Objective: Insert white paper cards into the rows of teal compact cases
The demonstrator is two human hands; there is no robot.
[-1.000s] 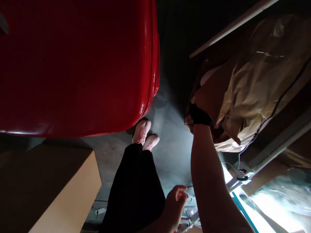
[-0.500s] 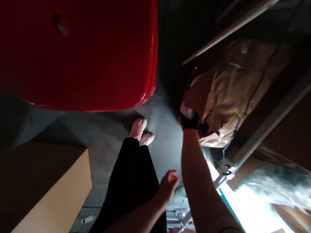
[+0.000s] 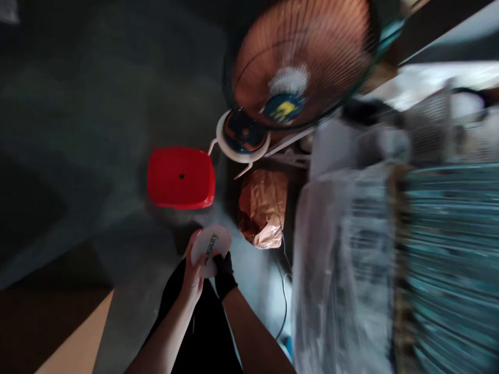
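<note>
Both my hands are on a pale, rounded flat piece (image 3: 211, 240) with dark lettering that seems to end in "eauty"; its exact kind is unclear. My bare left hand (image 3: 192, 270) grips its left edge, thumb on the printed face. My right hand (image 3: 224, 275), in a dark glove, is closed at its lower right edge, with some fingers hidden. The piece is above my dark-clad legs. To the right, a crumpled brown paper bag (image 3: 268, 200) stands open on the floor, its inside dark.
A red stool (image 3: 179, 179) stands ahead. Beyond the bag is a large caged fan (image 3: 300, 67), near a round pale-rimmed thing (image 3: 241, 135) with bent legs. Plastic-wrapped goods (image 3: 331, 270) line the right. A cardboard box (image 3: 80, 332) sits lower left; a cable (image 3: 285, 301) trails near the bag.
My right hand has come out of the paper bag and the pale piece is now in both hands. My left hand has joined it. The view has risen and widened.
</note>
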